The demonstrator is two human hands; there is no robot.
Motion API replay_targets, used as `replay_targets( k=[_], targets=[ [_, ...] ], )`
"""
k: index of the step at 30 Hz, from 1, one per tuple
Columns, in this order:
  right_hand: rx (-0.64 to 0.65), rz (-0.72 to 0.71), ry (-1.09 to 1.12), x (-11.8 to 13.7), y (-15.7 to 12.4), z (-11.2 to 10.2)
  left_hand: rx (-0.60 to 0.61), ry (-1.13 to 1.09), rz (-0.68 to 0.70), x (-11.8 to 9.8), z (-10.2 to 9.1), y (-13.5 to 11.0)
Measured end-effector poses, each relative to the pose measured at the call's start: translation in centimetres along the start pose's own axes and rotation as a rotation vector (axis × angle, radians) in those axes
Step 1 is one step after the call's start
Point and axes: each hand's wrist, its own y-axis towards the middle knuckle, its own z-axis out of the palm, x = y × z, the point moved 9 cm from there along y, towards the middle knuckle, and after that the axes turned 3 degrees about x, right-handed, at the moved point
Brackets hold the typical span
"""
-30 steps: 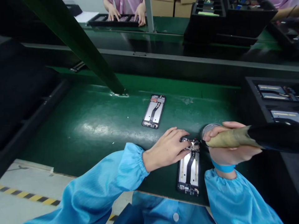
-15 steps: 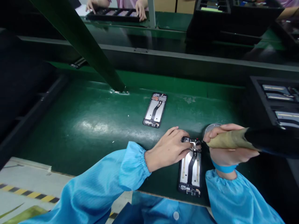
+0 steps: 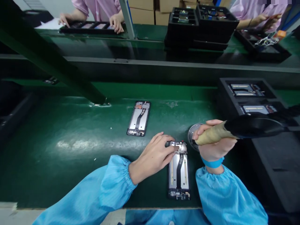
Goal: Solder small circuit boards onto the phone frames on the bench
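Observation:
An opened phone (image 3: 179,175) lies on the green bench in front of me, its circuit board at the far end and a black ribbon cable down its middle. My left hand (image 3: 152,156) grips the phone's far left corner, with a digit pressed on the board. In my right hand (image 3: 212,147) is an electric screwdriver (image 3: 215,132) with a tan-taped grip and black body. Its front end is over a round perforated metal dish (image 3: 191,134), just right of the phone; the bit itself is hard to make out. A blue band circles my right wrist.
Another opened phone (image 3: 138,118) lies farther back on the bench. Black trays (image 3: 223,93) holding phone parts stand at right. A green post (image 3: 77,82) rises at left. Across a divider, co-workers' hands (image 3: 116,23) are near black trays.
My view has shifted, so the bench appears farther left. My right hand and the screwdriver have moved slightly away from the phone, over the dish. My left hand stays at the phone's far end.

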Motion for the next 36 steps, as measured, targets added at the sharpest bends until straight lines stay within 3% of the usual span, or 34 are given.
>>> replay_targets(
  k=[6, 10, 15, 17, 20, 22, 32, 36],
  targets=[
    [0.002, 0.016, -0.016, -0.3, -0.3, 0.2, -0.059, -0.030, -0.010, 0.7, -1.0, -0.2],
    [0.010, 0.022, -0.034, -0.3, -0.1, -0.3, 0.035, -0.019, 0.052, 0.9, -1.3, -0.4],
    [-0.054, -0.109, -0.009, 2.6, 0.0, -0.6, 0.059, -0.023, 0.102, 1.0, -1.7, -0.5],
    [-0.042, -0.109, 0.014, 3.1, -0.5, 0.4, 0.047, -0.023, 0.114, 0.9, -1.8, -0.5],
    [0.123, 0.011, 0.095, 1.7, -1.4, 3.6, 0.048, -0.011, 0.130, 0.7, -1.8, -0.4],
    [0.156, 0.050, 0.114, 0.7, -2.0, 4.7, 0.051, -0.002, 0.139, 0.6, -1.7, -0.3],
    [0.173, 0.041, 0.096, -0.6, -3.0, 5.3, 0.029, 0.019, 0.137, 0.6, -1.6, -0.4],
    [0.241, 0.079, 0.140, -0.5, -2.9, 6.1, 0.021, 0.019, 0.137, 0.6, -1.7, -0.4]
  ],
)
